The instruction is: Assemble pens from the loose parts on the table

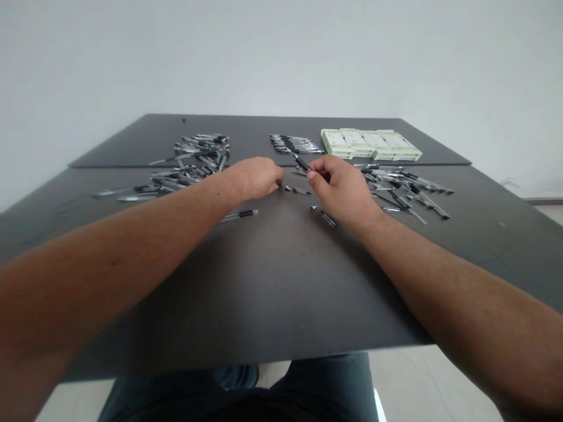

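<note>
Forearms (pixel 132 264) stretch over the desk (pixel 281 293); right hand (pixel 341 190) pinches a black pen (pixel 301 163) between fingertips (pixel 311 174); left hand (pixel 255 179) curled, grip unclear, near loose pen parts (pixel 299 190).

The tabletop (pixel 246 281) is a plain dark charcoal-brown with a soft sheen. Across its far half, the scattered pens (pixel 193 179) show clear, silvery barrels banded with black. The held pen (pixel 301 163) in the right hand (pixel 343 190) looks mostly black with a silver glint. Near the far right corner, the stacked boxes (pixel 369 145) are white, trimmed in pale green. Behind it all, the wall (pixel 281 58) is a flat greyish white. Past the near edge, the jeans (pixel 328 381) are muted blue-grey, above a pale floor (pixel 422 381).
</note>
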A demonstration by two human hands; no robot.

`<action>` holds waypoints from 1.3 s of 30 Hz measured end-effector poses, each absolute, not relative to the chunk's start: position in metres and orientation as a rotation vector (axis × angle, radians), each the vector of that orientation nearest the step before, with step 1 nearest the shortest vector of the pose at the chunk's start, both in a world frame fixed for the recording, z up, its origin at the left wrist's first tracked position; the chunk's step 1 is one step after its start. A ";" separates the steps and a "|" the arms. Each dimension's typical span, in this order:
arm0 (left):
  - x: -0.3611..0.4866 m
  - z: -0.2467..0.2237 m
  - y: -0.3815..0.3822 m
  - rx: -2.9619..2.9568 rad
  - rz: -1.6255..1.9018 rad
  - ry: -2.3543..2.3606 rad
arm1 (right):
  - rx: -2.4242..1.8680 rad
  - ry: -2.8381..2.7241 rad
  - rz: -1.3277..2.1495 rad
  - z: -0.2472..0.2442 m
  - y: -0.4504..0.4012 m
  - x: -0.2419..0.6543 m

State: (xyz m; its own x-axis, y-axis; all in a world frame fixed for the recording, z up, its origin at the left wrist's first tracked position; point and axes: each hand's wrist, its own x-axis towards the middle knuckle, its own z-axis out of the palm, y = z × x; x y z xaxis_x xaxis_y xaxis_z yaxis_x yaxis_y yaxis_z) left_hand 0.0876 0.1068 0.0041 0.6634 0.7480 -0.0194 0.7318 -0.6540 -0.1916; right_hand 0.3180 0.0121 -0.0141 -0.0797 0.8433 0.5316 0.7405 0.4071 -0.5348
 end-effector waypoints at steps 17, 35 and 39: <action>0.046 0.003 0.090 -2.666 0.117 -1.404 | -1.342 -1.905 0.217 -0.016 0.011 0.315; 0.086 -0.002 0.156 -2.692 -0.026 -1.326 | -1.403 -1.824 0.182 -0.011 0.013 0.322; 0.099 -0.004 0.164 -2.698 0.093 -1.266 | -1.387 -1.836 0.179 -0.012 0.013 0.320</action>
State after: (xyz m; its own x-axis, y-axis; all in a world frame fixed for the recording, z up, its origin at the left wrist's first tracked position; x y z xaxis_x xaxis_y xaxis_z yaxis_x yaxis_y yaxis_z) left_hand 0.0990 0.1637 -0.0040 0.6397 0.7685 0.0116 0.7587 -0.6289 -0.1699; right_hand 0.3201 0.0126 -0.0118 -0.0685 0.8570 0.5108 0.7419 0.3861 -0.5482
